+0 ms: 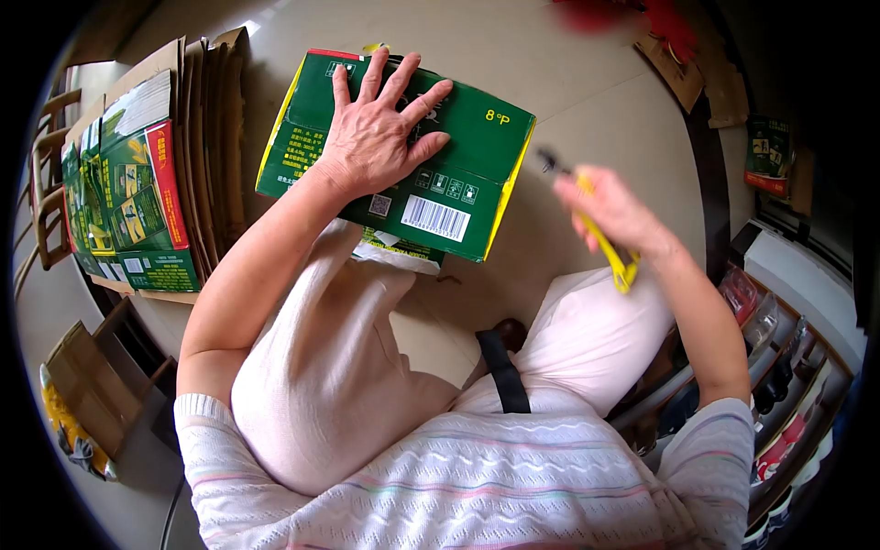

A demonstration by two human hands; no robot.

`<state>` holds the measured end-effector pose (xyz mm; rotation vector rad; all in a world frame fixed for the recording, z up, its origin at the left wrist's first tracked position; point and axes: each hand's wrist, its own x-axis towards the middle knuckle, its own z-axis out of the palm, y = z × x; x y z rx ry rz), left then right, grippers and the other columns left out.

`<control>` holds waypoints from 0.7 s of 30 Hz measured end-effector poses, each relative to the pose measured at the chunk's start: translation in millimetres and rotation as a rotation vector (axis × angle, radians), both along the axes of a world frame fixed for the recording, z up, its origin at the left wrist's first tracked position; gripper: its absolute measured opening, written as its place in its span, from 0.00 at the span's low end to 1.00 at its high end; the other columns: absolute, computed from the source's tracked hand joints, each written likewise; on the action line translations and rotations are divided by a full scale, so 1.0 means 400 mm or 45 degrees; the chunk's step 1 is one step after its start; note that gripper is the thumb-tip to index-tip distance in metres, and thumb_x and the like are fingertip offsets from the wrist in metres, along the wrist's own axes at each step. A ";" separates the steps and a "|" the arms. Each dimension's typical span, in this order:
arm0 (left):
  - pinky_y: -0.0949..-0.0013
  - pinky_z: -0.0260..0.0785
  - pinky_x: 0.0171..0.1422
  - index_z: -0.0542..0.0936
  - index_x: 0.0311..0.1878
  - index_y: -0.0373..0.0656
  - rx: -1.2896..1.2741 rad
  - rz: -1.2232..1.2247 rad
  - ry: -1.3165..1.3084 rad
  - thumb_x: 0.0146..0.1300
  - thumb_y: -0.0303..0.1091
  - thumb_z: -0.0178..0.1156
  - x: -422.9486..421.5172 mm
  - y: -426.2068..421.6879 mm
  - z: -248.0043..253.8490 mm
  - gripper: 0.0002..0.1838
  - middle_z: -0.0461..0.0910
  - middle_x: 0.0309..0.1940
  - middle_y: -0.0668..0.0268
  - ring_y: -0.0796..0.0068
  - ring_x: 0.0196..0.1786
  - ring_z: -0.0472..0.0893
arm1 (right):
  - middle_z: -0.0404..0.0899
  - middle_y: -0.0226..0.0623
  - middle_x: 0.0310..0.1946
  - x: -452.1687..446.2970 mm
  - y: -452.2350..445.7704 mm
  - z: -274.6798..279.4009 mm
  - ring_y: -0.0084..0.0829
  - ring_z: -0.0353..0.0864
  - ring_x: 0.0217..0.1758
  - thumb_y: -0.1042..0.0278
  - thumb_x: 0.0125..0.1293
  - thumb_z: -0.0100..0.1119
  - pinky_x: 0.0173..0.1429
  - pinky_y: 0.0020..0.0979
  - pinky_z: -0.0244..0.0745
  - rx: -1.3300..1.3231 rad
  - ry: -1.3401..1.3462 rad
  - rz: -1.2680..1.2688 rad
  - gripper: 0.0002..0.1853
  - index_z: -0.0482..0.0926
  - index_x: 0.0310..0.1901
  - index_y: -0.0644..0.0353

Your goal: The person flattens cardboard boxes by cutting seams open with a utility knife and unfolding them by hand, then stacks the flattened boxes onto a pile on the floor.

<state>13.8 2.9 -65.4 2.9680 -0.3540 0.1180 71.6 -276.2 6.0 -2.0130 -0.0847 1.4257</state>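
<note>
My left hand (376, 137) lies spread on the side of a green cardboard box (477, 151) with yellow edges, a barcode and "8°P" printed on it. To the right of the box, my right hand (610, 215) is wrapped round a yellow-handled tool (600, 238). The tool's dark tip points up and left towards the box and is blurred. Between box and tool there is a gap. Under the box's lower edge, above my knee, a torn white and green piece (399, 252) sticks out.
Flattened cardboard (197, 137) stands stacked at the left, with a green and red printed carton (128, 202) at its front. A shoe rack (788, 394) is at the lower right. Cardboard pieces (674, 73) and a green carton (768, 156) lie at the upper right.
</note>
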 end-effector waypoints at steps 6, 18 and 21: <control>0.62 0.66 0.47 0.80 0.36 0.44 -0.391 -0.095 -0.257 0.50 0.30 0.63 -0.016 0.033 0.020 0.09 0.75 0.37 0.63 0.62 0.44 0.74 | 0.75 0.35 0.19 0.081 0.228 -0.077 0.27 0.75 0.15 0.53 0.56 0.65 0.25 0.30 0.73 0.138 -0.572 0.302 0.20 0.71 0.33 0.63; 0.65 0.62 0.41 0.78 0.25 0.43 -0.268 -0.163 0.237 0.51 0.44 0.63 -0.026 -0.040 0.060 0.14 0.71 0.27 0.65 0.66 0.37 0.70 | 0.79 0.41 0.21 0.102 0.305 -0.084 0.33 0.80 0.19 0.51 0.54 0.67 0.32 0.34 0.76 -0.181 -0.683 0.690 0.23 0.73 0.37 0.64; 0.63 0.65 0.40 0.78 0.24 0.42 -0.290 -0.165 0.224 0.50 0.47 0.63 -0.018 -0.045 0.070 0.16 0.73 0.26 0.62 0.63 0.35 0.73 | 0.78 0.32 0.15 0.105 0.309 -0.080 0.31 0.81 0.23 0.47 0.54 0.66 0.37 0.35 0.76 -0.241 -0.602 0.660 0.22 0.75 0.32 0.61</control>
